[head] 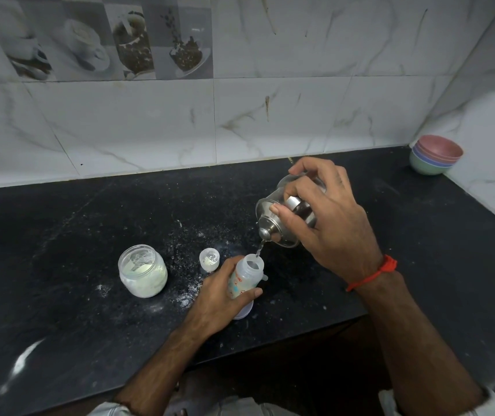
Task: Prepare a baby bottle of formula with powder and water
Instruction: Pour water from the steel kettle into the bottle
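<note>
The baby bottle [246, 276] stands open-mouthed on the black desk [60, 265], the left hand [225, 292] curled around its body. Just above and right of the bottle, the right hand [327, 217] grips a tilted glass-and-steel kettle [273, 223], a thin stream of water [259, 250] falling into the bottle's neck. Left of the bottle sit a small cap [209, 259] and, farther left, a powder jar [142, 270].
</note>
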